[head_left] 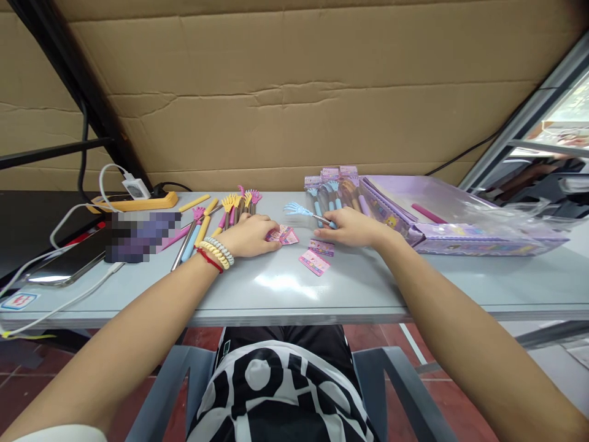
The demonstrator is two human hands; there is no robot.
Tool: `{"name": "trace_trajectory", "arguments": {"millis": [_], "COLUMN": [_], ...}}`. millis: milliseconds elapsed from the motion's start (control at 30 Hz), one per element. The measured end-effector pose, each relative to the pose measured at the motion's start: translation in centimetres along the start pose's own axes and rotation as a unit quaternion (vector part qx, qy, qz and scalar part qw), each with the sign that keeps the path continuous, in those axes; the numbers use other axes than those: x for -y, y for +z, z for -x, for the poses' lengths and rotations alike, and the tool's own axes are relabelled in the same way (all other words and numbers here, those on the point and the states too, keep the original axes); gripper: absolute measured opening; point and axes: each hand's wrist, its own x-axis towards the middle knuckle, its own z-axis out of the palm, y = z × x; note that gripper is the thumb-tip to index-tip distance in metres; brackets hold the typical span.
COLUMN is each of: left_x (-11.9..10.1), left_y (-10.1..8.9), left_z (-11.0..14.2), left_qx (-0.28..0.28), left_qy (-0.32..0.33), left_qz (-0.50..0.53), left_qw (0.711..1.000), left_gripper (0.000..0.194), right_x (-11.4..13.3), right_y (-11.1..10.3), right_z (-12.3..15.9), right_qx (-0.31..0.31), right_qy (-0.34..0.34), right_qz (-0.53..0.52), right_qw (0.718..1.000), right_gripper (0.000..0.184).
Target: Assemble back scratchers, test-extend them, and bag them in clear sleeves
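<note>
My right hand [352, 227] grips the handle end of a light blue back scratcher [299, 209], its hand-shaped head pointing left over a silver rod. My left hand [251, 236] rests low over the table, thumb and fingers closed at the left edge of some pink printed cards [286, 234]. Between the hands and nearer me lie a purple-pink card [321, 247] and another pink card [315, 263]. Behind my left hand is a row of yellow, pink and brown back scratchers [237, 205]. Several carded back scratchers [332, 187] lie beyond my right hand.
At right stands an open purple box [473, 239] with clear plastic and a pink stick [427, 213]. Loose handles [193, 236] lie at left, beside a phone [69, 264], white cables and a yellow power strip [161, 201]. A cardboard wall [294, 110] closes off the back.
</note>
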Motion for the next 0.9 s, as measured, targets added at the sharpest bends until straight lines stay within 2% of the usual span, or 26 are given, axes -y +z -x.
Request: {"name": "trace_trajectory", "arguments": {"millis": [500,700,900], "left_x": [0.03,0.08,0.48], "left_y": [-0.28,-0.23,-0.02], "left_z": [0.07,0.07,0.02], "left_qx": [0.013,0.006,-0.019], "left_qy": [0.002,0.005,0.007], "left_qz": [0.029,0.028,0.018], "left_qw": [1.0,1.0,1.0], "left_gripper": [0.043,0.044,0.045], "right_x": [-0.1,-0.18,-0.39], "right_y": [0.07,0.06,0.24], "right_z": [-0.01,0.0,-0.03], "right_qx": [-0.004,-0.007,-0.024], "right_qy": [0.002,0.0,-0.004], "right_qz": [0.007,0.001,-0.029], "right_qw": [1.0,1.0,0.999], "right_gripper": [0.035,0.036,0.045]}}
